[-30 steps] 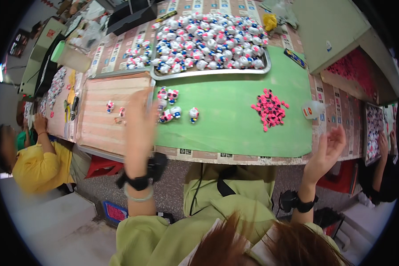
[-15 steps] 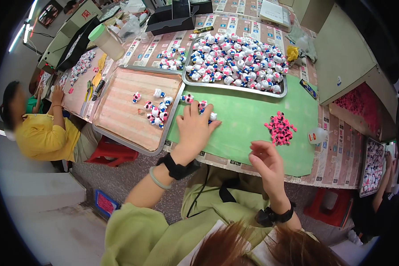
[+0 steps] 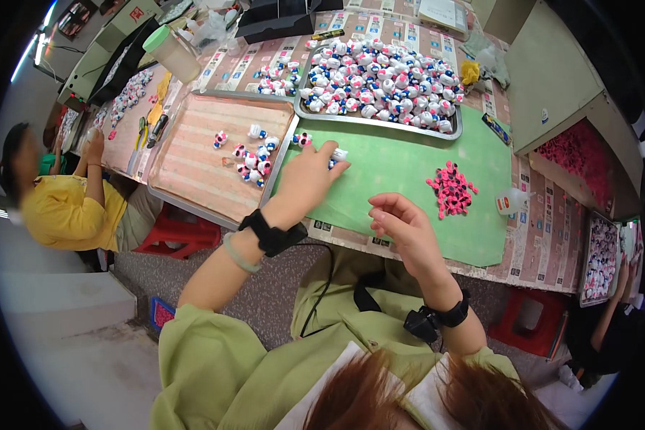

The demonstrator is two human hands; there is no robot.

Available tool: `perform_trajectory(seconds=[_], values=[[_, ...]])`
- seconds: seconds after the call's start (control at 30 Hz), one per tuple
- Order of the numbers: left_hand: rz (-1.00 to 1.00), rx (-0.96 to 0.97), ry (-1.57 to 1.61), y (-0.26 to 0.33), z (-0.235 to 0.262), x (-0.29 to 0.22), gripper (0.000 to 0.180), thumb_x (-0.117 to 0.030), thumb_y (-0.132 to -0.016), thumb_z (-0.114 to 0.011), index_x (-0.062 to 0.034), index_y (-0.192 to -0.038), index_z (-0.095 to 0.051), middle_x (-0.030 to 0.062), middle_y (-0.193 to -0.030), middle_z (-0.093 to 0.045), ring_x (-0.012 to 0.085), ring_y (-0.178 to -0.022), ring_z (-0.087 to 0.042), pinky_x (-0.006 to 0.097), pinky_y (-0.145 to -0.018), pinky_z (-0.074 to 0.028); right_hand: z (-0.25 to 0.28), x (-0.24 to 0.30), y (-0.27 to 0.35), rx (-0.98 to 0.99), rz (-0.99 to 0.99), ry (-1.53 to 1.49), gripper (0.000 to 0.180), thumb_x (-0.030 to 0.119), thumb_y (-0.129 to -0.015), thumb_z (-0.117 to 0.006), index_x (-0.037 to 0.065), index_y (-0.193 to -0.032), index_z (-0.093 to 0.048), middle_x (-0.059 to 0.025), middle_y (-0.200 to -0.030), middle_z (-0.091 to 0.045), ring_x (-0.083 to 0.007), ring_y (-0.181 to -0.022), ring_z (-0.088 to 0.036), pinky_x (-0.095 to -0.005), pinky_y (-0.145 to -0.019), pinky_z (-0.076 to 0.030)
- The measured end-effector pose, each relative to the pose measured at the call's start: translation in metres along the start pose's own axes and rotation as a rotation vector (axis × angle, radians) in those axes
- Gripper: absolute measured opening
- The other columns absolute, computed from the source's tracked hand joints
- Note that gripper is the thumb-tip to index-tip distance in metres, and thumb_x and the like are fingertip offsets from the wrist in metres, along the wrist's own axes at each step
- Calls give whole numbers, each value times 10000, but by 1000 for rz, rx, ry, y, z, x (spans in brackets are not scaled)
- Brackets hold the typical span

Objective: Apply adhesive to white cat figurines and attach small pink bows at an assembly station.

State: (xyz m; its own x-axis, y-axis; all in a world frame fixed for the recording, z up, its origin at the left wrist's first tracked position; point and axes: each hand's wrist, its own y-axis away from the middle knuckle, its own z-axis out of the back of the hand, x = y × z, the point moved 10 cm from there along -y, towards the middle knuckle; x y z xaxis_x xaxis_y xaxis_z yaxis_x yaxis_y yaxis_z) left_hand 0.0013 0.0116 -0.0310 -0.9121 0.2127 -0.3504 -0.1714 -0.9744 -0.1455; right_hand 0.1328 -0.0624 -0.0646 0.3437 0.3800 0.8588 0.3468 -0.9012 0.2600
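My left hand point(image 3: 303, 180) is over the left part of a green mat point(image 3: 394, 172). Its thumb and forefinger close around a small white-and-blue figurine point(image 3: 340, 154). Just past its other fingers lies a figurine with pink parts point(image 3: 301, 139). My right hand point(image 3: 411, 233) hovers above the mat's front part, fingers curled in toward the thumb; whatever they hold, if anything, is too small to make out. To its right, a heap of small pink-and-dark pieces point(image 3: 451, 189) rests on the mat.
At left, a shallow tray point(image 3: 186, 154) carries several figurines. A metal tray point(image 3: 380, 127) heaped with figurines stands behind the mat. A small bottle point(image 3: 510, 201), a marker-like tube point(image 3: 496, 129) and a cabinet point(image 3: 566, 79) are on the right. A person in yellow point(image 3: 68, 211) sits at left.
My left hand has moved slightly away from me, shifting the white-and-blue figurine with it. My right hand has come left, its fingers curling closer together. The view has tilted slightly.
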Motion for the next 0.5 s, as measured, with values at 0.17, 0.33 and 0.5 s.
perform_trajectory(seconds=[0.17, 0.33, 0.5], values=[[121, -3, 86, -20, 61, 49, 353, -324, -798, -517, -24, -983, -516, 199, -841, -570, 342, -767, -550, 376, -666, -429, -1, 7, -6, -25, -46, -45, 248, 117, -784, -532, 19, -1010, -503, 8, -819, -501, -77, -727, -486, -201, -625, -383], [302, 15, -246, -28, 81, 127, 389, -333, -792, -522, -29, -1032, -500, 195, -946, -547, 323, -875, -527, 372, -730, -420, -19, 3, -21, 33, -81, -81, 284, 118, -778, -538, 24, -1039, -477, 10, -822, -488, -80, -730, -481, -213, -621, -382], [-153, -221, -414, -32, 87, 67, 375, -249, -738, -564, -74, -1062, -498, 183, -1032, -485, 330, -888, -516, 377, -752, -421, -24, 1, -30, 38, -157, -149, 316, 133, -774, -553, 43, -1061, -454, 9, -833, -488, -84, -729, -483, -233, -616, -389]])
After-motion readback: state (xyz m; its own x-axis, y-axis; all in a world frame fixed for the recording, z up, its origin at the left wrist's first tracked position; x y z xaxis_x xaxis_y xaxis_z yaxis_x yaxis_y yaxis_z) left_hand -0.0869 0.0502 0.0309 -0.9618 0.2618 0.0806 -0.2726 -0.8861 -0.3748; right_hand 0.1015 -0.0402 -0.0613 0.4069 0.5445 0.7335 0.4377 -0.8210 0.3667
